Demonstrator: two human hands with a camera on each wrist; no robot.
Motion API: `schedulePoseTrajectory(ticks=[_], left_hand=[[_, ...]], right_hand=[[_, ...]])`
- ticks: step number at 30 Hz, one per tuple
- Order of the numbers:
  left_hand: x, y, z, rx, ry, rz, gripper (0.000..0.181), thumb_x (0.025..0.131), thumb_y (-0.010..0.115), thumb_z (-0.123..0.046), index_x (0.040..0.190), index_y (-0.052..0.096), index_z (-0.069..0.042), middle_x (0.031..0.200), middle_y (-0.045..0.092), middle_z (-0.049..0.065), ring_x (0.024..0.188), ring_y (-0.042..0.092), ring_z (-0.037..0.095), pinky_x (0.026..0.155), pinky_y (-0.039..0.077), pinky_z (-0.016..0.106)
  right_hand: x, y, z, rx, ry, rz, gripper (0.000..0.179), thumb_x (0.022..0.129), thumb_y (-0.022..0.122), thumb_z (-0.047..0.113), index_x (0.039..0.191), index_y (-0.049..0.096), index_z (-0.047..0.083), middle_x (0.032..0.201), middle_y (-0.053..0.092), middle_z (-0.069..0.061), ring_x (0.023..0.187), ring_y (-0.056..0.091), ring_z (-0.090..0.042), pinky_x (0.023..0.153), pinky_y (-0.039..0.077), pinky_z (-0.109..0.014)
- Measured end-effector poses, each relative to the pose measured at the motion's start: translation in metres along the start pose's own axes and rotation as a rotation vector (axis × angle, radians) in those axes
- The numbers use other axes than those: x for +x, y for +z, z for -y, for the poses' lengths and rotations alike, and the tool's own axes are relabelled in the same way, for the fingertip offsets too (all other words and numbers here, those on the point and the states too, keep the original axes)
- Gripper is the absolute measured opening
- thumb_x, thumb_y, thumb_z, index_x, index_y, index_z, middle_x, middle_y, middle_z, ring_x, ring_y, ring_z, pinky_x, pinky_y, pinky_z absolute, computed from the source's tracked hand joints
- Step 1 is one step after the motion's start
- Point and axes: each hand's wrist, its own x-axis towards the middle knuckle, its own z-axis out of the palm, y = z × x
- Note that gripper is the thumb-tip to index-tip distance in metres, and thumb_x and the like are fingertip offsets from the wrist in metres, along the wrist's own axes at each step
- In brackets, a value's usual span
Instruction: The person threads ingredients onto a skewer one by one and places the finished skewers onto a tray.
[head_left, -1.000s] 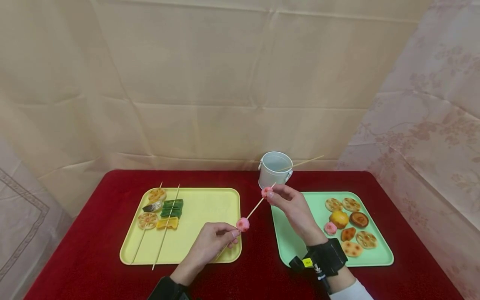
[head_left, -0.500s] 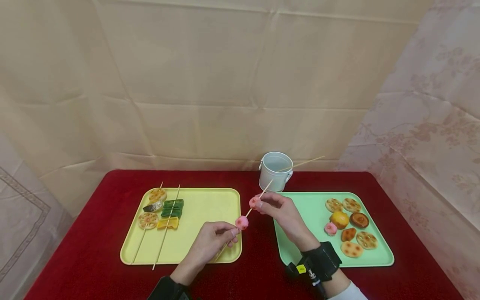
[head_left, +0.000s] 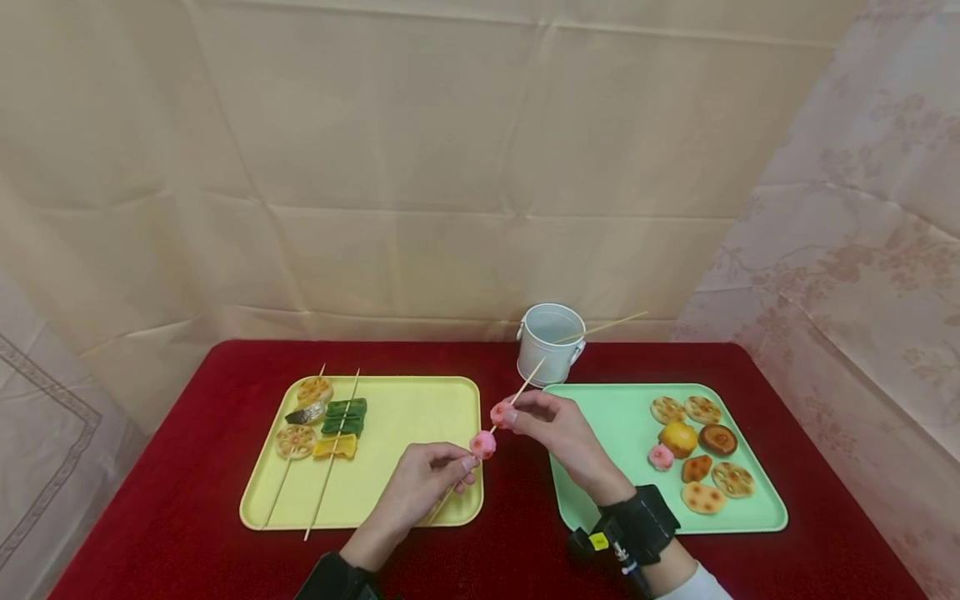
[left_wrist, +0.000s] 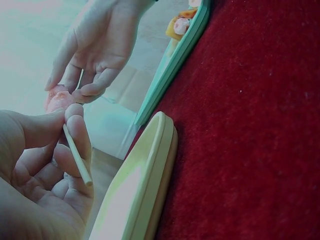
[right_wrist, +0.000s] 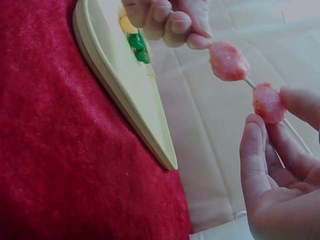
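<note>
In the head view my left hand (head_left: 420, 483) pinches a wooden skewer (head_left: 531, 377) over the right edge of the yellow tray. Threaded on it, right above those fingertips, is a pink meatball-like piece (head_left: 482, 445). My right hand (head_left: 566, 437) pinches a second pink ball (head_left: 501, 414) a little higher on the same stick. The right wrist view shows a short bare length of stick between the lower ball (right_wrist: 229, 61) and the upper ball (right_wrist: 268, 103). From the left wrist, the skewer's blunt end (left_wrist: 82, 169) sticks out below my left fingers.
Two loaded skewers lie on the left of the yellow tray (head_left: 420, 408). The green tray (head_left: 592, 404) holds several loose food pieces, including a pink ball (head_left: 661, 457) and a mushroom cap (head_left: 717, 439). A white bucket (head_left: 534, 354) behind has one skewer (head_left: 618, 321) leaning out.
My right hand has slid the upper pink ball down the skewer towards the lower one, baring more of the tip. The left hand has stayed nearly still.
</note>
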Motion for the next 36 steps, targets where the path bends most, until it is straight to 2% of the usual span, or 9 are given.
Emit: schedulePoseTrajectory(ticks=[6,12,23,31,36], left_hand=[[0.002,0.002,0.001,0.023,-0.007,0.004,0.02,0.097,0.073,-0.013,0.098,0.077,0.006,0.076,0.07,0.006,0.068,0.064,0.011,0.061,0.046,0.021],[0.004,0.005,-0.001,0.011,0.005,0.012,0.019,0.097,0.073,-0.012,0.099,0.077,0.007,0.076,0.071,0.009,0.068,0.063,0.012,0.06,0.046,0.021],[0.006,0.006,0.001,0.026,-0.002,0.005,0.018,0.096,0.074,-0.011,0.098,0.077,0.006,0.077,0.071,0.011,0.068,0.064,0.013,0.059,0.046,0.021],[0.0,-0.006,0.003,0.028,-0.02,-0.036,0.016,0.096,0.073,-0.01,0.099,0.077,0.006,0.076,0.071,0.009,0.064,0.061,0.009,0.054,0.041,0.019],[0.0,-0.009,0.002,0.039,-0.025,-0.034,0.018,0.096,0.073,-0.01,0.1,0.076,0.007,0.077,0.071,0.008,0.065,0.063,0.01,0.053,0.041,0.019]], right_hand=[[-0.001,0.0,-0.002,-0.005,-0.001,0.009,0.031,0.098,0.074,0.024,0.119,0.071,0.002,0.111,0.076,-0.011,0.103,0.072,-0.023,0.093,0.055,-0.033],[-0.003,-0.001,-0.004,0.003,0.006,0.018,0.031,0.098,0.074,0.024,0.119,0.071,0.001,0.111,0.076,-0.011,0.103,0.072,-0.022,0.095,0.055,-0.033],[-0.003,-0.009,-0.006,-0.067,0.05,-0.034,0.035,0.099,0.07,0.033,0.12,0.071,0.005,0.108,0.075,-0.008,0.104,0.067,-0.031,0.093,0.053,-0.037],[0.008,-0.012,-0.004,-0.074,0.075,-0.046,0.041,0.101,0.067,0.033,0.125,0.067,-0.001,0.113,0.072,-0.014,0.108,0.067,-0.034,0.094,0.056,-0.036],[0.003,-0.027,0.001,-0.077,0.049,-0.072,0.038,0.102,0.066,0.026,0.125,0.066,-0.005,0.117,0.07,-0.022,0.109,0.066,-0.038,0.094,0.056,-0.039]])
